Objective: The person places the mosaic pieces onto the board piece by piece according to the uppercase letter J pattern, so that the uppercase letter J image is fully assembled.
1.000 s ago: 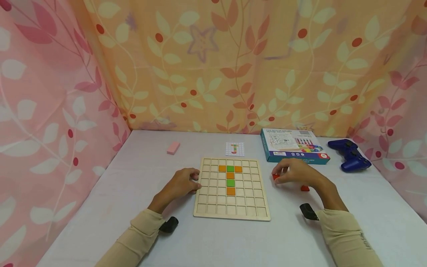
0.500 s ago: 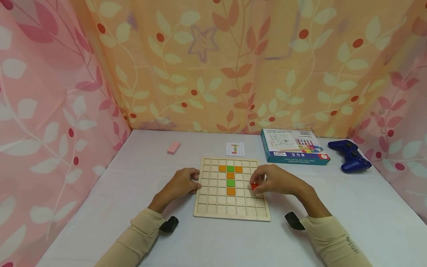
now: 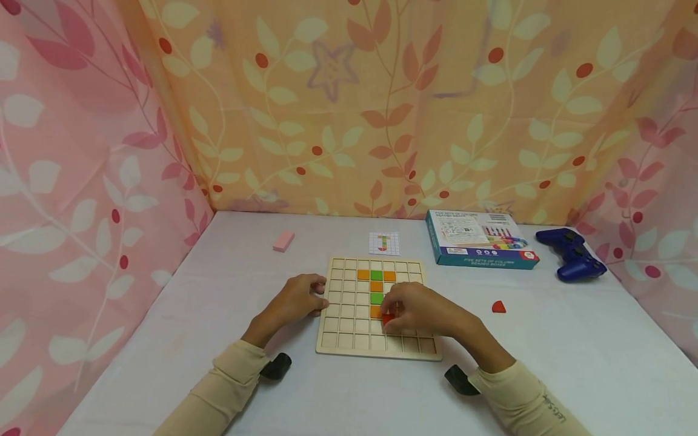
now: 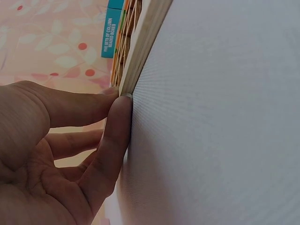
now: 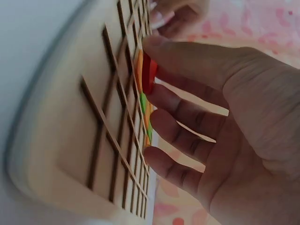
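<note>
A wooden grid board (image 3: 338,343) lies on the table, with orange and green square tiles (image 3: 377,287) set in its cells in a T shape. My left hand (image 3: 293,301) pinches the board's left edge between thumb and finger, as the left wrist view shows. Over the board, my right hand (image 3: 422,309) holds a red tile (image 5: 148,74) between thumb and index finger, just right of the lowest orange tile (image 3: 375,312). Fingers partly hide the red tile. On the table to the right lies a red rounded piece (image 3: 498,307).
Behind the board lies a small pattern card (image 3: 384,243) with a coloured figure on a grid. A pink block (image 3: 283,241) lies at the back left. At the back right are a flat teal and white box (image 3: 482,239) and a blue game controller (image 3: 572,254).
My right hand has carried the red tile leftward from the table beside the board to over its middle, uncovering the red rounded piece. My left hand stays at the board's edge.
</note>
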`<state>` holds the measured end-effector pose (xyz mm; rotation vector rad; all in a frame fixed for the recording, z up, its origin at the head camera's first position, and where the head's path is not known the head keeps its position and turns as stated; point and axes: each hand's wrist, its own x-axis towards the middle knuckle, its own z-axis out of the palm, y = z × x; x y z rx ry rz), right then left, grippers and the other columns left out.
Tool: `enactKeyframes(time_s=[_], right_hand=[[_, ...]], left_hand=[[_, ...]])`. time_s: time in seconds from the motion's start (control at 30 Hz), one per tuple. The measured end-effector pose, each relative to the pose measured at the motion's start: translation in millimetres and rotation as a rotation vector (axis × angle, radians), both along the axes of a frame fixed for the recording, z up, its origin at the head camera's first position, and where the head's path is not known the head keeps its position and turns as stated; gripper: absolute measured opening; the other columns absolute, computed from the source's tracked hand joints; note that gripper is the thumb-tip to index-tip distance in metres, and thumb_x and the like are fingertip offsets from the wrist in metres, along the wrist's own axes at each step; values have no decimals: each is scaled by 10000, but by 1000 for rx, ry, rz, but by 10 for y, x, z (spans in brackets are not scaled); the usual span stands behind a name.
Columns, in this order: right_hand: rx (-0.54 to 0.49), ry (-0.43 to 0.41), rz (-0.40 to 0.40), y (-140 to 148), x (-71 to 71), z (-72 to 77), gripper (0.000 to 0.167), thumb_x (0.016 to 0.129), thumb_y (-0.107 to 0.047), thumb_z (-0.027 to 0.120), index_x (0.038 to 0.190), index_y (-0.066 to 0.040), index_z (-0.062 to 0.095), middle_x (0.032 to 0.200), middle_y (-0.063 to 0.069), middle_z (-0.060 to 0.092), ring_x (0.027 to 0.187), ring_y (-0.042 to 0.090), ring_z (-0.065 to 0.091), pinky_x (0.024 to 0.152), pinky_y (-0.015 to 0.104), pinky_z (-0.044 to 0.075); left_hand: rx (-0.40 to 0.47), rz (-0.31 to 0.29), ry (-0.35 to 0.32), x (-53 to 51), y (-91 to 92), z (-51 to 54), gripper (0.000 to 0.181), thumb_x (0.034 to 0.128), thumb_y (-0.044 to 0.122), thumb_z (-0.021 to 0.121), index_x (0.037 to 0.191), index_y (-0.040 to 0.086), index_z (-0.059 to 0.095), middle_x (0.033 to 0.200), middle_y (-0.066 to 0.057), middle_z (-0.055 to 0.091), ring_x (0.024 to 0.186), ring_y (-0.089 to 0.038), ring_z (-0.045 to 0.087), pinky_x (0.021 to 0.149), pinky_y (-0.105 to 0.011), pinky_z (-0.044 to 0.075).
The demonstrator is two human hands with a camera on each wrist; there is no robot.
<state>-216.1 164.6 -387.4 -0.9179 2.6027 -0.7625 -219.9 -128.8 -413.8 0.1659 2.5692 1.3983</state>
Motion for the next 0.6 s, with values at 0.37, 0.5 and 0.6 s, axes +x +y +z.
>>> enactKeyframes(time_s=[0.37,0.5,0.6], right_hand=[[22,115,34,-146,73,-69,204,880,-266,886,1051,-174,824,857,-115,630,862,113,544,742,264,500],[23,119,46,-154,84,-51,211,880,-263,886,1060,-169,826,885,-96,651,878,120,546,762,271,501],[21,124,59,-133,77,-41,196,882,-233,879,1061,-172,831,889,-100,655,884,127,549,766,271,495]], left_hand=[[-3,3,-1,7,0,8,509,906,-37,762,1390,-80,608,1125,-126,639,775,-151,658,704,-291,618],[2,2,-2,2,-3,-1,507,907,-37,761,1389,-78,608,1119,-124,639,775,-151,656,703,-291,619],[6,0,0,-6,-3,-11,507,907,-39,762,1389,-79,608,1113,-124,639,777,-153,655,702,-291,621]])
